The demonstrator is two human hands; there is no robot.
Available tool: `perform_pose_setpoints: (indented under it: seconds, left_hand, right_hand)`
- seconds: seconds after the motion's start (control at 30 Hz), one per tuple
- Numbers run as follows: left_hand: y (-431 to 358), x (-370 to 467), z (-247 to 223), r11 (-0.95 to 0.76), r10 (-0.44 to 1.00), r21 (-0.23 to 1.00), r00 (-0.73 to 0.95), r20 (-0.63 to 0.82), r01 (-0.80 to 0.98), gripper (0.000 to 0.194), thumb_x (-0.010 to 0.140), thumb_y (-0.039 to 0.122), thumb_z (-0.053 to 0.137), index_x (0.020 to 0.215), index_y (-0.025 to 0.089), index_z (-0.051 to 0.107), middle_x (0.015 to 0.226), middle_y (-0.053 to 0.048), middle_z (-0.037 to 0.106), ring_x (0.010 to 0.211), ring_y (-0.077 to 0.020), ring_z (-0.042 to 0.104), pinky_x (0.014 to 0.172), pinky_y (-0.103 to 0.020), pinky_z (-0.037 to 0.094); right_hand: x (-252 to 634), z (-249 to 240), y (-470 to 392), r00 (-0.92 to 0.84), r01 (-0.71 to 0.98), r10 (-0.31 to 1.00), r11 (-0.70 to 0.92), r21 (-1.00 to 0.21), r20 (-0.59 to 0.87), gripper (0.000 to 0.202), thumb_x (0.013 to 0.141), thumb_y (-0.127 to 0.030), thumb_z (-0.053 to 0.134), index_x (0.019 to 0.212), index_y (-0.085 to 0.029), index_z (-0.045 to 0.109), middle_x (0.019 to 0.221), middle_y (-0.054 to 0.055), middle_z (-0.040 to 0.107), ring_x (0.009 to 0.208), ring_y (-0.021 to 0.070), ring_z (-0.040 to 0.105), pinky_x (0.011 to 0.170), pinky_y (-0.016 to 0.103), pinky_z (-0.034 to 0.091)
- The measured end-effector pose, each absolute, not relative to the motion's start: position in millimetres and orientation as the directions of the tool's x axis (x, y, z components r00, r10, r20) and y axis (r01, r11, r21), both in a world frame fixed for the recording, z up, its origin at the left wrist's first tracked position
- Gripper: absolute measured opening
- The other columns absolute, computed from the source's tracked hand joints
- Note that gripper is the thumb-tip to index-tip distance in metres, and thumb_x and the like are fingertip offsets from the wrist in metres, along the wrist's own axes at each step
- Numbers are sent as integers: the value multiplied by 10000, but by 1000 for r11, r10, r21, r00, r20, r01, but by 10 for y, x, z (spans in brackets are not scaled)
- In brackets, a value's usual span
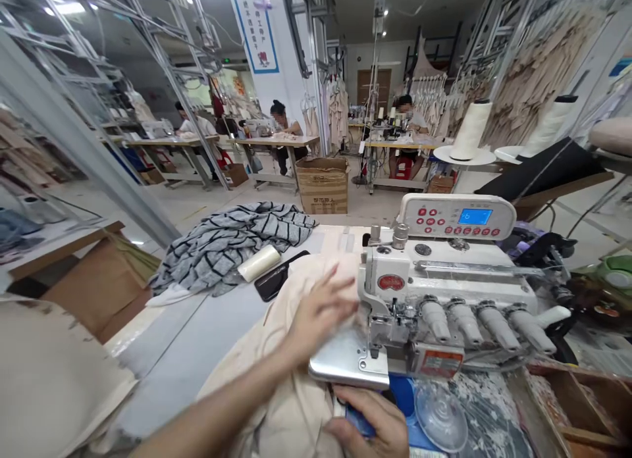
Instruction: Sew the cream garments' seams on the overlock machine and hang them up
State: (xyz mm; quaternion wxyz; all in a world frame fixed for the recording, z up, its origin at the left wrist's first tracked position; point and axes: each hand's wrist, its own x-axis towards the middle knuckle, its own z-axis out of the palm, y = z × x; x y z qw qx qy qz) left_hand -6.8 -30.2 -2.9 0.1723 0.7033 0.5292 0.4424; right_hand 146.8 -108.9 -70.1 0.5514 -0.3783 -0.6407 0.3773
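Observation:
Beige fabric (286,405) lies over the left side of a white overlock sewing machine (454,280) and hangs down in front of it. My left hand (320,313) rests over the fabric beside the machine's metal plate (350,356), its fingers spread and slightly blurred. Below the front edge of that plate is my right hand (372,418), its thumb and fingers around the fabric's edge; the exact contact is partly hidden.
Striped grey cloth (232,241), a thread cone (259,263) and a black phone (279,277) lie left of the machine. A wooden tray (577,405) sits at right. Behind are a cardboard box (322,185) and people at tables.

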Motion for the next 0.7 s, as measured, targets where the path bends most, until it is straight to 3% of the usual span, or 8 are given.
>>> perform_pose_setpoints:
  seconds: [0.1,0.2,0.27,0.33,0.4,0.43,0.5,0.7]
  left_hand:
    - [-1209,-64,-266,-535,786,557,133,603,636,350,1004,269,470,1240,337,719,1360,-89,657,1459,-351,404,1015,-615,533]
    - [-1605,-111,-133,-584,762,497,223,608,642,451,1054,355,340,1463,309,522,1392,-108,634,1421,-308,471,1112,-561,462]
    - [-1517,-124,202,-690,716,484,415,561,537,465,1061,443,300,1422,316,565,1300,-87,697,1334,-281,570,1190,-554,354]
    - [-1276,-80,660,-785,598,511,644,477,351,466,1048,500,326,1247,309,701,1032,-51,779,1095,-245,708,1142,-500,426]
    - [-1025,40,1147,-749,572,589,745,343,304,291,972,430,576,929,245,797,790,-21,747,714,-166,713,788,-314,604]
    - [-929,121,1376,-717,617,618,708,344,324,238,926,364,660,813,198,787,717,-9,714,623,-135,678,619,-244,574]
    - [-827,281,1781,-713,677,603,577,457,358,180,877,281,709,785,137,767,669,18,680,587,-101,671,503,-177,495]
    - [-1013,292,2552,-718,631,394,297,717,574,570,854,293,207,915,-25,676,842,39,703,914,-197,728,563,-259,437]
  right_hand:
    - [1445,-678,-1134,-180,85,882,455,-887,435,446,824,-648,712,809,-220,837,728,96,793,601,239,732,580,285,586]
    - [1501,-494,-1297,-238,98,830,538,-837,505,398,986,-422,558,786,-204,825,657,90,756,543,215,697,541,282,565]
    - [1619,-258,-1424,-267,75,799,574,-815,538,306,963,-349,586,827,-226,831,652,72,752,554,210,701,583,283,580]
    - [1757,43,-1497,-227,76,845,511,-856,484,191,873,-388,726,805,-246,834,627,60,747,504,201,679,532,269,579]
    - [1842,342,-1485,13,-14,946,325,-946,325,299,762,-524,818,803,-228,831,683,90,773,513,215,695,457,255,570]
    - [1850,464,-1452,90,-146,956,292,-945,281,388,739,-578,817,861,-209,831,743,112,788,584,240,733,504,268,601]
    - [1808,610,-1374,113,-293,958,286,-913,264,452,684,-582,854,894,-183,821,813,121,795,706,263,762,614,295,634]
    - [1803,467,-1386,-128,-72,975,173,-982,181,268,718,-413,833,760,-148,822,746,93,789,675,238,727,583,282,591]
